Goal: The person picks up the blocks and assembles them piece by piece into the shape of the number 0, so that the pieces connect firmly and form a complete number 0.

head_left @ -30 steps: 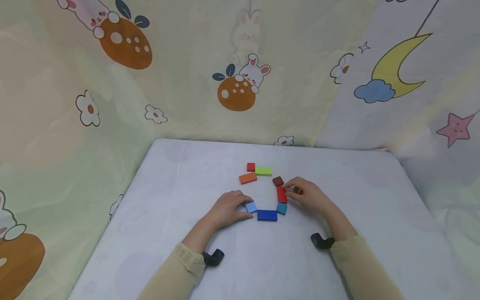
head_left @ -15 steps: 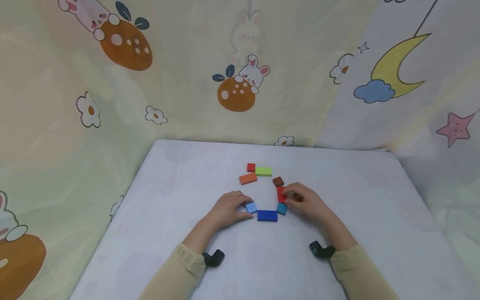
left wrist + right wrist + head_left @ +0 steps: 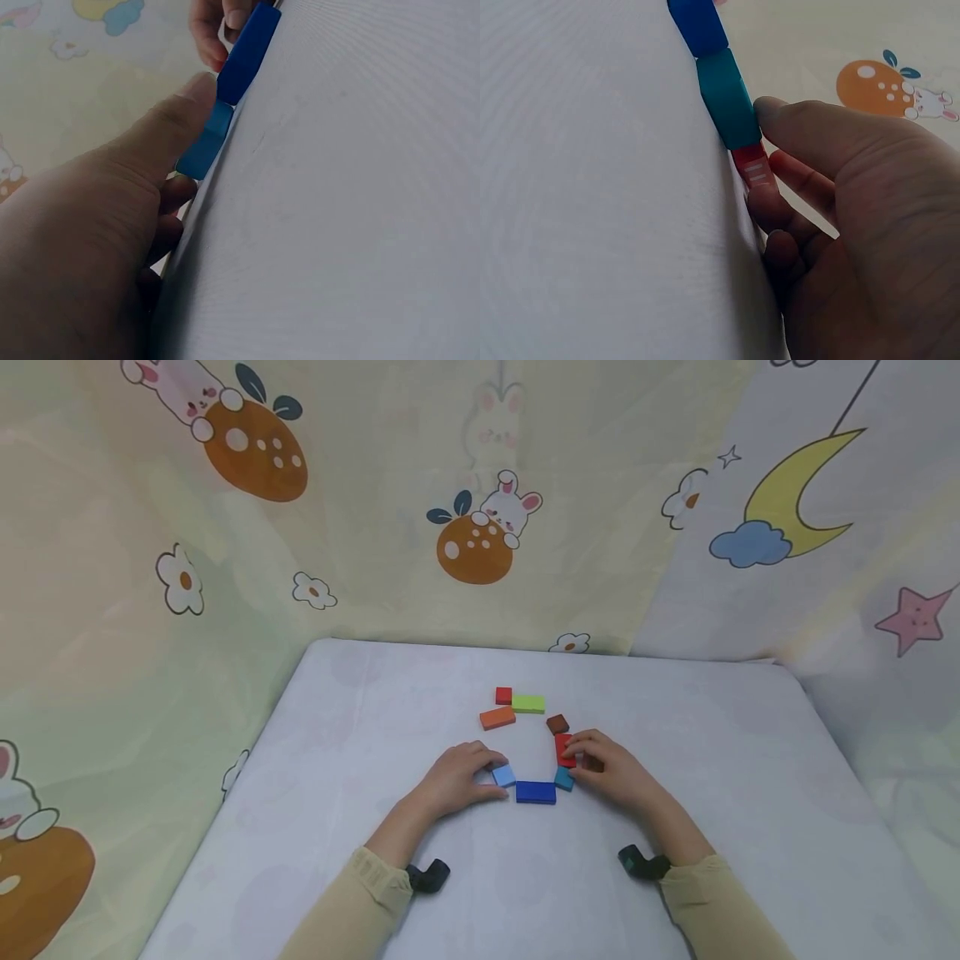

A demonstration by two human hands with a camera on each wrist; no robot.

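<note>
Both hands work on the lower half of a broken ring of blocks, mid-frame on the pale surface (image 3: pixel 420 702). The left hand (image 3: pixel 457 777) has a narrow grip, thumb and fingers about the light-blue block (image 3: pixel 504 776), whose corner meets the blue block (image 3: pixel 536 792). The right hand (image 3: pixel 615 772) also keeps a narrow grip: bent fingertips hold the red block (image 3: pixel 560 750), while its thumb rests against the teal block (image 3: pixel 724 97). Above red sits the brown block (image 3: pixel 557 724), turned askew. Higher up lie the red cube (image 3: pixel 503 695), green block (image 3: pixel 528 704) and orange block (image 3: pixel 497 718).

The step in hand appears to be squaring up the right side end to end. The next move seems to call for a light fingertip nudge on red and teal, with light-blue held steady so blue isn't pushed off line.
</note>
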